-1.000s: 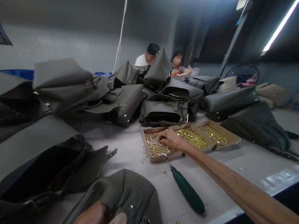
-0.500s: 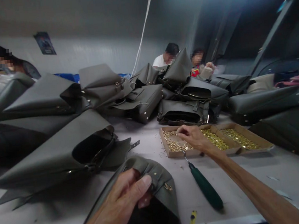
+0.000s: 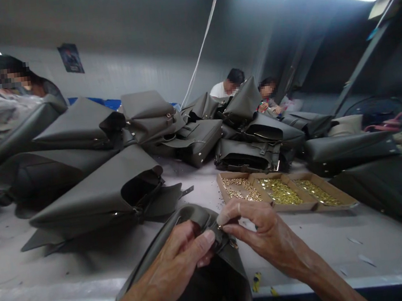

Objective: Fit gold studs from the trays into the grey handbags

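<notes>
My left hand (image 3: 183, 255) is closed on the top edge of an olive-grey bag (image 3: 215, 283) that hangs over the table's near edge. My right hand (image 3: 256, 231) pinches at the same edge, fingertips meeting my left thumb by a small brass fitting; what the pinch holds is too small to make out. Just behind my right hand sit three shallow cardboard trays (image 3: 286, 192) of small gold-coloured hardware.
Many olive-grey bags (image 3: 111, 188) lie piled across the white table (image 3: 321, 238), left and at the back. One person sits at far left (image 3: 17, 83), two at the far end (image 3: 230, 85). A white cord (image 3: 199, 50) hangs from above.
My right hand left the left-hand tray and came back to the bag's edge, meeting my left hand. The green-handled tool seen earlier on the table is now hidden.
</notes>
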Demonstrator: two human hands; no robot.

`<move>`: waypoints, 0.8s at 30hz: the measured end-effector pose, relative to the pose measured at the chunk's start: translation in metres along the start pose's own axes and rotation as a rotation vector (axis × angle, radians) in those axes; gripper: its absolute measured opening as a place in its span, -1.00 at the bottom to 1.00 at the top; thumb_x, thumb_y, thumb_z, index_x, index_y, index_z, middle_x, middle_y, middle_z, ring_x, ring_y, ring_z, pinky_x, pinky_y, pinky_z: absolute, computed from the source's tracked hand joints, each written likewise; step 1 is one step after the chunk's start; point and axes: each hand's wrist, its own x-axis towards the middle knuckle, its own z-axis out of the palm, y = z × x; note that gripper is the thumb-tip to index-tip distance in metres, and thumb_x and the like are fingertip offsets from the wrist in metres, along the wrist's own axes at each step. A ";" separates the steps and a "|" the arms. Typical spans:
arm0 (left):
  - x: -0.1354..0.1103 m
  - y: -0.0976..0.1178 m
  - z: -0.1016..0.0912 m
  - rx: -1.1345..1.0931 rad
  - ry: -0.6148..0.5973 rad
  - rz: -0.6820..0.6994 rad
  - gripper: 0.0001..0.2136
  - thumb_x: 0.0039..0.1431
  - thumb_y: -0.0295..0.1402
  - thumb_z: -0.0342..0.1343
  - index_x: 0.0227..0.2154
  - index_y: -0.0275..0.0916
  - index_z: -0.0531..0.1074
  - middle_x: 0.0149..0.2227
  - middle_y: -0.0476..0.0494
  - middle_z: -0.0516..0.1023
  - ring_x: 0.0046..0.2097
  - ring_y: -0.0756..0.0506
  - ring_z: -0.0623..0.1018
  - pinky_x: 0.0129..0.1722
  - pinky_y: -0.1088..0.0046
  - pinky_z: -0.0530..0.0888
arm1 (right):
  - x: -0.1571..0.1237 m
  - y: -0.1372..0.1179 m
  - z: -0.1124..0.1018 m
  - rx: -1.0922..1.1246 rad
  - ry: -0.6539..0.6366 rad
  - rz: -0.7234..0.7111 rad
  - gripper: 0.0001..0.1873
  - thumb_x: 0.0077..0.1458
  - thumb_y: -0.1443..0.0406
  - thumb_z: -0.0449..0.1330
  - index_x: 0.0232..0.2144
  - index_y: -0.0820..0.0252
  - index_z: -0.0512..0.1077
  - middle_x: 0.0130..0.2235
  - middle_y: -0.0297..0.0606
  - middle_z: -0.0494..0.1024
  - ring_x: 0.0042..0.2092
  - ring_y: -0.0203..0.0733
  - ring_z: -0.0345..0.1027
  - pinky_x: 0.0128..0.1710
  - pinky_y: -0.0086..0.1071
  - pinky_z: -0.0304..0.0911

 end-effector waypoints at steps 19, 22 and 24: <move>0.006 -0.006 -0.005 -0.065 -0.002 -0.026 -0.65 0.13 -0.06 0.08 -0.44 -0.31 0.27 -0.49 0.02 0.19 -0.44 0.04 0.21 -0.46 0.50 0.19 | 0.021 0.001 -0.010 -0.047 -0.208 -0.063 -0.93 0.08 0.44 0.25 -0.36 0.23 0.42 -0.35 -0.36 0.41 -0.31 -0.32 0.26 -0.29 -0.46 0.13; 0.007 -0.005 -0.004 -0.127 -0.012 -0.024 -0.63 0.10 -0.05 0.11 -0.41 -0.32 0.31 -0.47 0.01 0.20 -0.45 0.05 0.21 -0.46 0.50 0.19 | 0.022 0.008 -0.004 0.122 -0.199 -0.023 -0.90 0.11 0.41 0.22 -0.46 0.25 0.42 -0.40 -0.37 0.39 -0.35 -0.33 0.24 -0.32 -0.46 0.12; 0.007 -0.005 -0.005 -0.133 -0.010 -0.035 -0.61 0.09 -0.02 0.12 -0.39 -0.33 0.33 -0.48 0.01 0.21 -0.46 0.04 0.21 -0.46 0.49 0.20 | 0.017 0.013 0.005 0.248 -0.126 0.063 -0.82 0.10 0.32 0.23 -0.52 0.25 0.40 -0.46 -0.38 0.37 -0.39 -0.33 0.23 -0.36 -0.46 0.11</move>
